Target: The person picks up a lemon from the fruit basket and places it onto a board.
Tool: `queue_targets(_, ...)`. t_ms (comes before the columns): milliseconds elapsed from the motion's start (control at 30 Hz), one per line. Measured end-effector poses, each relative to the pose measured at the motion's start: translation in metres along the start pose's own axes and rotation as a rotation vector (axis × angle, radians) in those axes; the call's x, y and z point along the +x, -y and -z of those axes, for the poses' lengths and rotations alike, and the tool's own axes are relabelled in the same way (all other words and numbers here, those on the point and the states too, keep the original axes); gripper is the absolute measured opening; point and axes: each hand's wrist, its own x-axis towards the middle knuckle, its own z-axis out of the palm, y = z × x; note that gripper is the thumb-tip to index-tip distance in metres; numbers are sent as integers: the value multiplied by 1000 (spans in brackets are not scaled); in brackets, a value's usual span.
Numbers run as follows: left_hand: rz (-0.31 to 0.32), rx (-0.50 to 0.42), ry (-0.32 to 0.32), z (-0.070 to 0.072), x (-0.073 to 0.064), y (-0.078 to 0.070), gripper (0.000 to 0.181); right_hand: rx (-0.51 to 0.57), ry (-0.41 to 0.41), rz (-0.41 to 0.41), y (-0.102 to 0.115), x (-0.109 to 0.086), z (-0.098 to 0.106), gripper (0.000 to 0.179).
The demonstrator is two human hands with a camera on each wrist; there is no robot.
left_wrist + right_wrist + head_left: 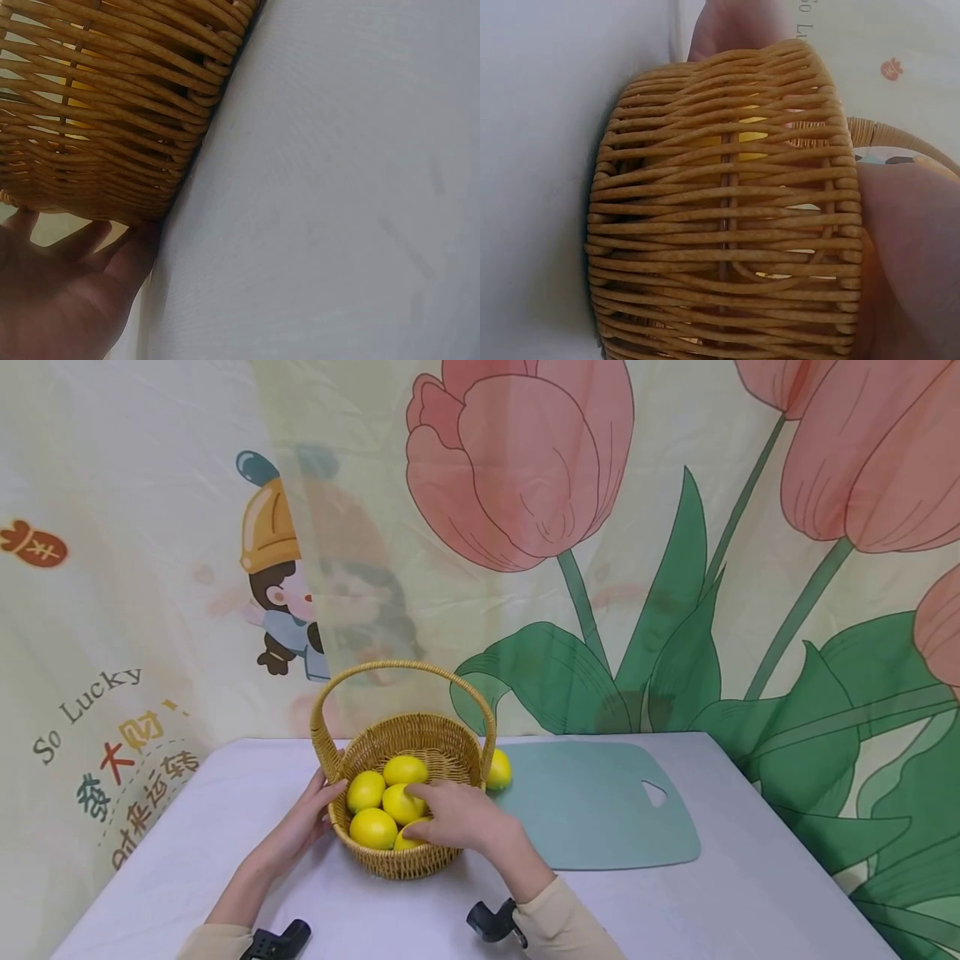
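A woven wicker basket (405, 862) with a tall arched handle stands on the table and holds several yellow lemons (373, 828). My left hand (303, 814) rests against the basket's left side; in the left wrist view its fingers (82, 238) touch the woven wall. Over the rim from the right reaches my right hand (468, 814), with finger and thumb on either side of a middle lemon (403, 804). That hand partly covers a lower lemon (409, 835). In the right wrist view the basket wall (727, 217) hides the fingertips.
Right of the basket lies a pale green cutting board (592, 810) with a cut-out grip hole. Another lemon (498, 770) sits at its left end, partly behind the basket. A white cloth covers the table (750, 877), and a printed curtain (525, 610) hangs behind.
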Motion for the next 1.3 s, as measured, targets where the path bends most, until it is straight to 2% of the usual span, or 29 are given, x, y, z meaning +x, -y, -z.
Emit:
queue_targets(300, 5, 1, 3, 1, -1, -1, 70, 33, 30, -12, 3, 3, -1, 70)
queue_targets(600, 11, -1, -5, 3, -2, 0, 70, 54, 49, -28, 6, 6, 0, 69)
queue_targets(900, 7, -1, -2, 1, -2, -2, 70, 136, 118, 36, 2, 10, 2, 56)
queue_targets(1133, -1, -8, -6, 1, -1, -3, 68, 103, 139, 76, 1, 12, 3, 34)
queue_targets(1300, -1, -12, -1, 0, -2, -3, 69, 113, 161, 74, 0, 13, 4, 33)
